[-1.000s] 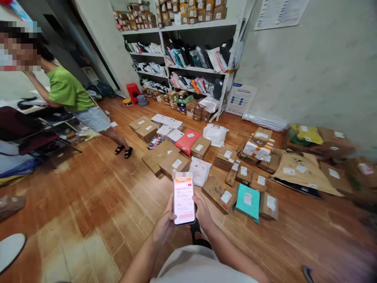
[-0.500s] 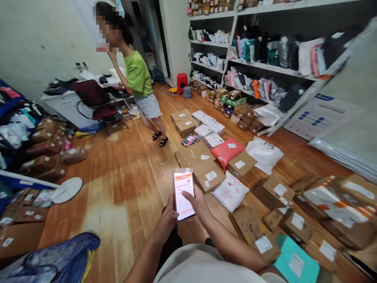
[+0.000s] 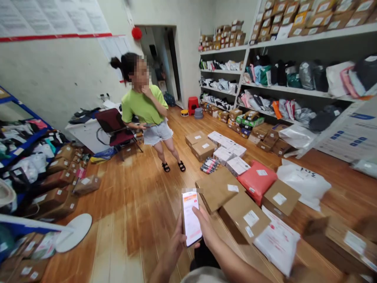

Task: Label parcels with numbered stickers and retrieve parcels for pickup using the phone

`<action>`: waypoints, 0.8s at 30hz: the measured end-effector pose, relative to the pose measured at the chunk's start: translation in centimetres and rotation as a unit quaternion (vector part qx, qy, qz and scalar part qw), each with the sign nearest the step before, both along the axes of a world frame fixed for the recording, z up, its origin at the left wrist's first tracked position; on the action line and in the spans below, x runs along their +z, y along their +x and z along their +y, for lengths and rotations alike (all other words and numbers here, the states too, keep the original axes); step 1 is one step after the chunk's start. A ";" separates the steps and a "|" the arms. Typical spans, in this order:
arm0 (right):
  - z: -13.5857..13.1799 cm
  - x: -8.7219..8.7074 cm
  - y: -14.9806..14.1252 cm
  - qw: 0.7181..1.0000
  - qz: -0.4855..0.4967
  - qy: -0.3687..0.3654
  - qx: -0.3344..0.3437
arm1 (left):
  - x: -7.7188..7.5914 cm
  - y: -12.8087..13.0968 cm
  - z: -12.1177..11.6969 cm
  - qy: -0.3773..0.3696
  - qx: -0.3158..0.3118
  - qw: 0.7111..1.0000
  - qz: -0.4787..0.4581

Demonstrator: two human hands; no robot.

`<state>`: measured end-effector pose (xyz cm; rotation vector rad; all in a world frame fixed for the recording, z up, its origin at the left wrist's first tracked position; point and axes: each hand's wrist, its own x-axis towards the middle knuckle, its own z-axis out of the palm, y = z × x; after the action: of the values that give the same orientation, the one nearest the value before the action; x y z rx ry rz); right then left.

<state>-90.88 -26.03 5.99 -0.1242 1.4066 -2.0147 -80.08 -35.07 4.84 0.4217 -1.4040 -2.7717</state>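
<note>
A smartphone point(image 3: 190, 228) with a lit white screen and an orange band near its top is held upright in front of my body. My left hand point(image 3: 175, 241) is closed round its left side and lower edge. From the right, my right hand point(image 3: 206, 228) grips the other side, its thumb over the upper part of the screen. The fingers behind the phone are hidden. Just beyond my right hand lies a brown cardboard box point(image 3: 246, 216) with white labels, beside a white plastic parcel point(image 3: 278, 237).
A person point(image 3: 145, 106) in a green top stands ahead, near a dark red chair point(image 3: 113, 124). Shelves point(image 3: 300, 37) full of parcels line the right wall; a red plastic parcel point(image 3: 256, 179) lies on the wooden floor. At left are a round white base point(image 3: 79, 232) and more boxes.
My view has tilted up and moved closer to the floor boxes. The person has turned round towards me, one hand still near the face. Both my hands keep hold of the smartphone.
</note>
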 end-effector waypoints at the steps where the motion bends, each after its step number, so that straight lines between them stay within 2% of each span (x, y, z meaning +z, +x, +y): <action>1: -1.7 -0.4 -1.0 1.000 -0.019 -0.020 0.003 | -0.2 -1.0 -1.8 0.018 -0.002 1.000 0.005; 3: -5.1 -1.1 -3.5 0.997 -0.041 -0.062 0.008 | -0.2 -3.4 -5.5 0.043 0.012 0.999 0.016; 6: -10.2 -1.1 -8.2 0.994 -0.016 -0.103 0.022 | 0.4 -8.1 -11.3 0.075 0.046 0.996 0.016; 9: -15.5 -0.1 -14.4 0.994 0.038 -0.095 0.037 | 1.6 -14.3 -17.2 0.094 0.056 0.994 0.012; 12: -21.1 0.6 -21.1 0.992 0.049 -0.104 0.055 | 2.9 -21.0 -22.7 0.065 0.041 0.997 0.000; 15: -26.6 0.5 -27.0 0.987 -0.001 -0.152 0.059 | 3.4 -27.0 -27.4 0.034 0.018 0.999 -0.016; 18: -31.1 0.3 -31.7 0.969 -0.106 -0.207 0.085 | 2.8 -32.0 -32.9 0.000 0.026 0.999 -0.046; 21: -34.8 0.2 -35.8 0.955 -0.157 -0.232 0.098 | 2.1 -37.3 -40.6 -0.033 -0.003 0.984 -0.174; 24: -38.2 -0.1 -40.1 0.946 -0.162 -0.265 0.089 | 2.3 -44.8 -49.9 -0.064 -0.048 0.969 -0.235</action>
<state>-130.97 -64.22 5.85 -0.1378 0.6078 -2.0963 -124.86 -84.92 7.15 1.0904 -1.7164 -2.7439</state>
